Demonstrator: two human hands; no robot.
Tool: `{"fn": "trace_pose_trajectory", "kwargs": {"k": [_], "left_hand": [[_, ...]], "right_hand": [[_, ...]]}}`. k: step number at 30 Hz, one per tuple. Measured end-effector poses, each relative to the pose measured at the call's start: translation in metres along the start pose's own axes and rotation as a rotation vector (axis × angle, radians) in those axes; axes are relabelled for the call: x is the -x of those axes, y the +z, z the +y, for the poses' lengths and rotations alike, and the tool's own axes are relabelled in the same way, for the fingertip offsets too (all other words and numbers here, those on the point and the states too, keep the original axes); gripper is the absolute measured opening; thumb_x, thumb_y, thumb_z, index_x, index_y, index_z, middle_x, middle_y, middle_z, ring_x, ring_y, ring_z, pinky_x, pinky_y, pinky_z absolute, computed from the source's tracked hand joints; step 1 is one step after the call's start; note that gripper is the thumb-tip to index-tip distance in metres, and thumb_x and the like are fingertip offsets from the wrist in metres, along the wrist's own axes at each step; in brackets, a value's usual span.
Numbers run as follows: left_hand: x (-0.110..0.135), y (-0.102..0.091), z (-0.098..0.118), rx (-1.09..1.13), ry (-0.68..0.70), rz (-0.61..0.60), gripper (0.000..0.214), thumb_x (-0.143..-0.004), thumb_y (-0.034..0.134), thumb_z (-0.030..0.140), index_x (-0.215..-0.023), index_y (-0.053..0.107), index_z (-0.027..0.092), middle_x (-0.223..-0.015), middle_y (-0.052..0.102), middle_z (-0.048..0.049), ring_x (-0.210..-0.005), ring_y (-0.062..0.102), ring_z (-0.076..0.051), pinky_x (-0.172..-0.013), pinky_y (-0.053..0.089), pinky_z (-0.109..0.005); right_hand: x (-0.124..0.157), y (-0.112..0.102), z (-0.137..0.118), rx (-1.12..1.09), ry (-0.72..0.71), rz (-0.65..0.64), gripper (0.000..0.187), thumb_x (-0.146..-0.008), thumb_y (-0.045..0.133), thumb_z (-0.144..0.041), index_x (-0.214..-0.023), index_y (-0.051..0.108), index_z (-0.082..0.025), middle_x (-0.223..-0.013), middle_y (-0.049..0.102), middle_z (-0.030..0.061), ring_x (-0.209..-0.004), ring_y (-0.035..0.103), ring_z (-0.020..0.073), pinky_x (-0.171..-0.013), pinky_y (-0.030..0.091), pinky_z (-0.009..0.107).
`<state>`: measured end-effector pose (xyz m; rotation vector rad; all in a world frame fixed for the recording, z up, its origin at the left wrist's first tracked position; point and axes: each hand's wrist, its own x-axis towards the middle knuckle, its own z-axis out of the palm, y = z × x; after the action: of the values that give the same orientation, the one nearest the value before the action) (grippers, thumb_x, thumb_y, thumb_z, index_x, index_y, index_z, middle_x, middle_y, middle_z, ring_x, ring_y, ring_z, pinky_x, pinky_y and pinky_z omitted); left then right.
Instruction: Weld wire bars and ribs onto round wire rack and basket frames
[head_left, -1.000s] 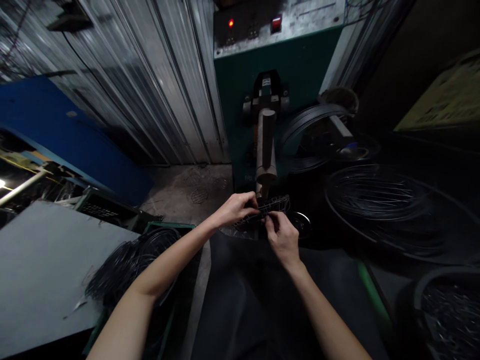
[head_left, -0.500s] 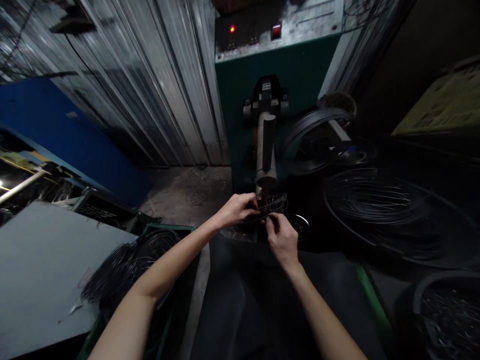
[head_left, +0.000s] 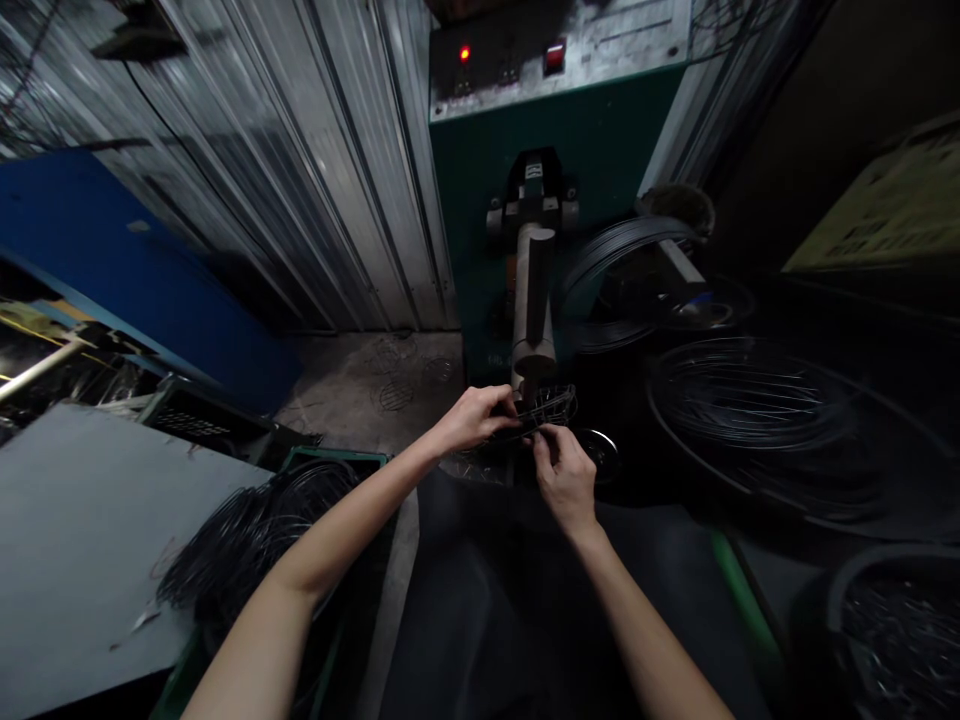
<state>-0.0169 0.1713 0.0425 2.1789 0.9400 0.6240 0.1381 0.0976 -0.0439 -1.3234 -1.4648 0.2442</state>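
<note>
my left hand (head_left: 480,415) is closed, thumb and fingers pinching the small wire frame (head_left: 556,404), and my right hand (head_left: 568,478) nips its near edge between thumb and forefinger. the frame sits just below the lower end of the thick metal cylinder (head_left: 534,300) on the green machine (head_left: 622,130), tilted up a little toward my right; it's too dark to tell whether it touches the machine. higher up, a red light (head_left: 465,54) glows to the left of a red switch (head_left: 555,56). off to my left, dark wire rings (head_left: 232,540) are heaped at a green crate (head_left: 337,452); to my right, wire hoops (head_left: 750,390) lie in a wide round tub (head_left: 751,490).
</note>
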Motion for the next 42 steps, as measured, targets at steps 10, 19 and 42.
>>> {"fn": "trace_pose_trajectory", "kwargs": {"k": [10, 19, 42], "left_hand": [[-0.001, 0.0, -0.007, 0.041, 0.004, 0.008, 0.013, -0.078, 0.066, 0.024, -0.075, 0.059, 0.014, -0.072, 0.062, 0.0015, -0.069, 0.056, -0.011, -0.067, 0.041, -0.02], [-0.005, 0.002, -0.018, 0.096, 0.035, 0.013, 0.014, -0.077, 0.066, 0.025, -0.074, 0.058, 0.014, -0.07, 0.06, 0.0025, -0.068, 0.053, -0.01, -0.067, 0.039, -0.02], [-0.006, 0.007, -0.028, 0.174, 0.027, 0.039, 0.019, -0.075, 0.067, 0.03, -0.07, 0.058, 0.014, -0.073, 0.062, 0.0003, -0.07, 0.056, -0.011, -0.069, 0.042, -0.022]], "right_hand": [[-0.003, -0.001, -0.002, 0.024, 0.001, -0.023, 0.022, -0.093, 0.041, -0.032, -0.093, 0.058, -0.017, -0.083, 0.063, 0.0069, -0.072, 0.06, 0.017, -0.066, 0.049, 0.03], [-0.004, 0.003, 0.003, 0.042, -0.007, -0.024, 0.022, -0.094, 0.041, -0.032, -0.095, 0.057, -0.016, -0.084, 0.063, 0.0069, -0.073, 0.059, 0.0168, -0.066, 0.048, 0.03], [-0.003, 0.006, 0.002, 0.039, -0.039, 0.01, 0.024, -0.094, 0.041, -0.031, -0.094, 0.059, -0.015, -0.083, 0.063, 0.0076, -0.072, 0.06, 0.0162, -0.067, 0.05, 0.03]]}}
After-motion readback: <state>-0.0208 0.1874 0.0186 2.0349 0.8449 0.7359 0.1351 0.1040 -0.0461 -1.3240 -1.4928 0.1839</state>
